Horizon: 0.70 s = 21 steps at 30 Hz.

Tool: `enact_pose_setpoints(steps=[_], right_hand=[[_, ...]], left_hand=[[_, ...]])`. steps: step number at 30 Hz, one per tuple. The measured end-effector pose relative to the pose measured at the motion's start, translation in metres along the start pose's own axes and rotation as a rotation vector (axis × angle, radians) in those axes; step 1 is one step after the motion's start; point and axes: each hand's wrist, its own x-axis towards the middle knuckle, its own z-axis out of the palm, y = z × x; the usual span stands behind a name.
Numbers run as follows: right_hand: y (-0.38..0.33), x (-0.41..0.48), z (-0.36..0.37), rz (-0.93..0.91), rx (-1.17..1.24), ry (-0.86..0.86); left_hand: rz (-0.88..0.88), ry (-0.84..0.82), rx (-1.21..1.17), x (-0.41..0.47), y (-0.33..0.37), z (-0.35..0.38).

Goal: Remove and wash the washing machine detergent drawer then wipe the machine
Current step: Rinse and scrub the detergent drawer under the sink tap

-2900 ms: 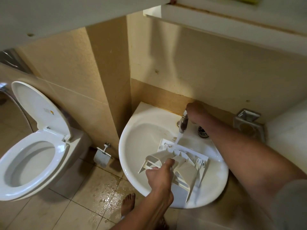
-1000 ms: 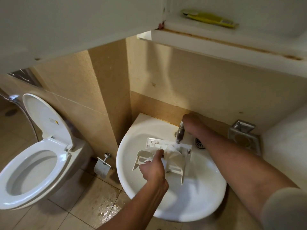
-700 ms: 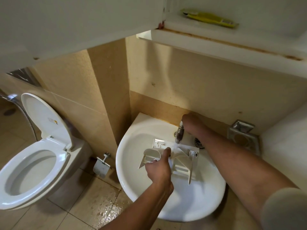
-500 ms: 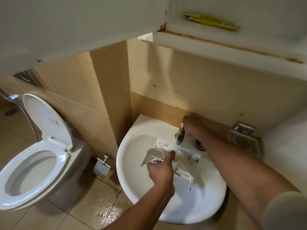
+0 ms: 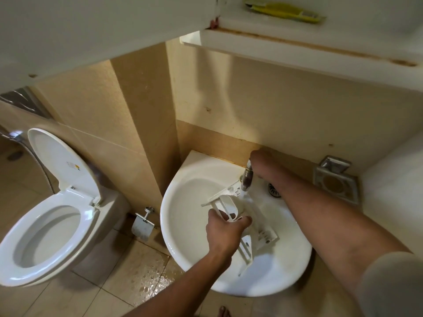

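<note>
The white plastic detergent drawer [image 5: 249,227] hangs tilted inside the white sink [image 5: 183,225], its far end under the metal tap [image 5: 246,179]. Water runs from the tap onto the drawer. My left hand [image 5: 225,227] grips the drawer at its near left part, fingers curled round a plastic edge. My right hand [image 5: 261,162] reaches over the sink's back rim and is on the tap's top; its fingers are hidden behind the tap and the wrist. The washing machine is out of view.
A toilet [image 5: 45,227] with its lid up stands to the left. A toilet paper holder [image 5: 143,225] is fixed low on the wall beside the sink. A metal soap holder [image 5: 335,183] sits at the right. A white shelf overhead carries a yellow item [image 5: 283,9]. The floor tiles are wet.
My left hand has turned the drawer from lying flat across the basin to standing on edge, tilted, under the running water. My right hand has stayed on the tap.
</note>
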Motion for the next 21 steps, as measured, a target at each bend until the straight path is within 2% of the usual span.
enact_pose_setpoints(steps=[12, 21], right_hand=[[0.002, 0.005, 0.006, -0.018, 0.031, 0.017], [0.004, 0.005, 0.008, -0.022, 0.087, 0.044]], left_hand=[[0.208, -0.312, 0.503, 0.028, 0.058, -0.027], [0.397, -0.381, 0.795, 0.045, 0.077, -0.048]])
